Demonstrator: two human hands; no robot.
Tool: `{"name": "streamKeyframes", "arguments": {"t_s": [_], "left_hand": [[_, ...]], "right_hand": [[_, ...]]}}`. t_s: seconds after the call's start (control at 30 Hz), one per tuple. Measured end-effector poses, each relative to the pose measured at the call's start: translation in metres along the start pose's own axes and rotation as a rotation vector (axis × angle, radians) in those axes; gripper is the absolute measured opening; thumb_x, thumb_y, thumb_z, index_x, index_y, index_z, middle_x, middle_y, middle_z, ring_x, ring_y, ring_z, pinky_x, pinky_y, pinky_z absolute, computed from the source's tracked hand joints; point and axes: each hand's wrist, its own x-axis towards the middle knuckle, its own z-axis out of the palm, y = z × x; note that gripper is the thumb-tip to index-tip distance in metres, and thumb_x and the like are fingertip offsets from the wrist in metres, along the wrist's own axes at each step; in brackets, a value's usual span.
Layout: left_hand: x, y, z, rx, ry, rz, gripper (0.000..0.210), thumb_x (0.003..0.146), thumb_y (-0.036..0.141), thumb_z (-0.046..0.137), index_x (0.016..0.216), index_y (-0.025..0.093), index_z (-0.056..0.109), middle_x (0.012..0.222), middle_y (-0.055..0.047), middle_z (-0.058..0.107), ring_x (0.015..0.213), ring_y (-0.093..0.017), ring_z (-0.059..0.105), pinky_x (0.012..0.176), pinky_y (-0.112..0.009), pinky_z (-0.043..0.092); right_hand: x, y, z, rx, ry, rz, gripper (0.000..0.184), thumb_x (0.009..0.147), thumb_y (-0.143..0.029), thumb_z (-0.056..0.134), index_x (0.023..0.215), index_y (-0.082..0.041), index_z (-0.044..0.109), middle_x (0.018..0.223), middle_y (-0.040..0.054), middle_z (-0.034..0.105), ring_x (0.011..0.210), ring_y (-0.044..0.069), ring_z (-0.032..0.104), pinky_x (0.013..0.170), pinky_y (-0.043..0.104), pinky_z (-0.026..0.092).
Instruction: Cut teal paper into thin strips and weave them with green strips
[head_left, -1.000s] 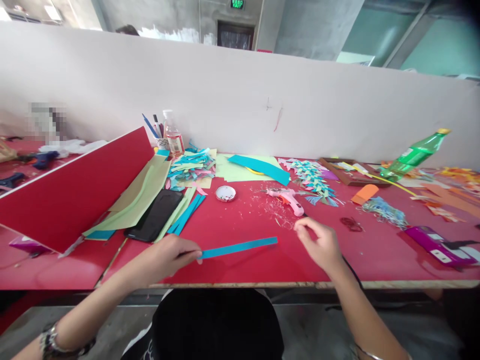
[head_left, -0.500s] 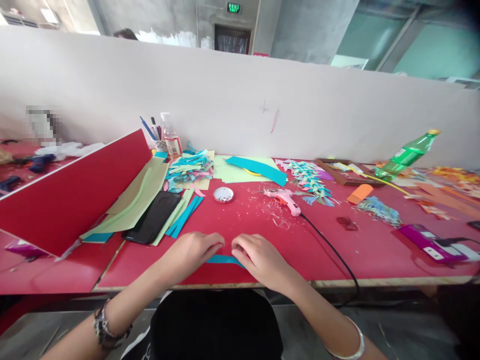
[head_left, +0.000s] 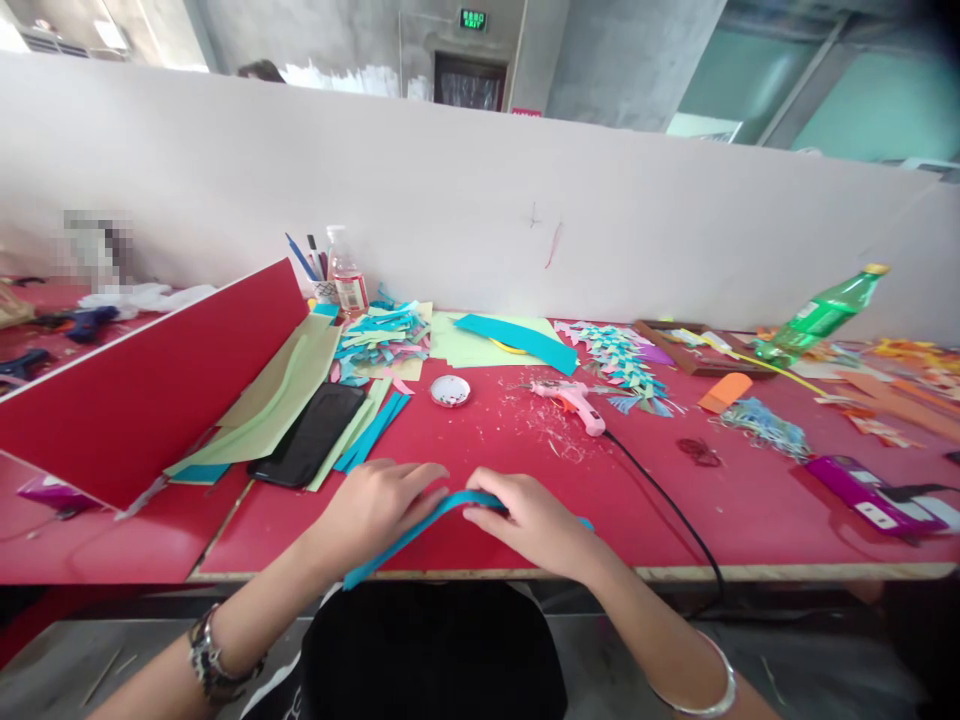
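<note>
A narrow blue paper strip point(head_left: 401, 546) bends in an arch in front of me, just above the table's front edge. My left hand point(head_left: 386, 505) is closed on it, with the thumb along the strip and one end hanging below the hand. Between thumb and forefinger of my right hand point(head_left: 525, 520) the strip is pinched at the arch, and its other end shows behind that hand. More blue strips point(head_left: 375, 430) and pale green strips point(head_left: 352, 430) lie ahead of my left hand, beside a black phone point(head_left: 307, 435).
A pink glue gun point(head_left: 574, 403) with a black cord lies beyond my right hand. Near it are a white lid point(head_left: 450, 391) and a woven paper piece point(head_left: 619, 360). A red board point(head_left: 172, 380) stands at left, a green bottle point(head_left: 825, 315) leans at right, and a purple power strip point(head_left: 862, 495) lies there.
The blue strip has come up from the tabletop into my hands and is now bent in an arch. My fingers have closed on it. The camera view has shifted slightly.
</note>
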Motion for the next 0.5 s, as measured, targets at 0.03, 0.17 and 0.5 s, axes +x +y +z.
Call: {"name": "streamKeyframes", "arguments": {"t_s": [0.03,0.17,0.5], "left_hand": [[0.0016,0.0033,-0.0007,0.0,-0.028,0.014,0.025,0.085,0.035,0.035,0.088,0.018,0.054,0.066,-0.003,0.061,0.059,-0.014,0.058,0.053,-0.02,0.037],[0.0075,0.0128,0.0005,-0.062,-0.124,-0.106,0.025,0.084,0.038,0.035,0.09,0.018,0.049,0.062,-0.001,0.059,0.055,-0.015,0.057,0.048,-0.021,0.034],[0.0075,0.0061,0.0066,-0.202,-0.183,-0.118,0.018,0.082,0.027,0.037,0.077,0.018,0.051,0.06,0.0,0.057,0.054,-0.013,0.054,0.048,-0.02,0.03]], "right_hand": [[0.0015,-0.0001,0.0017,-0.042,-0.002,0.0,0.012,0.083,-0.028,0.042,0.089,-0.02,0.049,0.077,0.0006,0.059,0.07,0.013,0.056,0.058,0.021,0.036],[0.0076,-0.0028,0.0091,-0.236,0.017,-0.043,0.019,0.082,-0.024,0.043,0.099,-0.018,0.05,0.084,0.0055,0.061,0.074,0.017,0.059,0.059,0.024,0.036],[0.0085,-0.0021,0.0075,-0.289,0.096,-0.073,0.011,0.082,-0.024,0.042,0.081,-0.018,0.051,0.073,0.0024,0.059,0.065,0.014,0.053,0.058,0.024,0.033]]}}
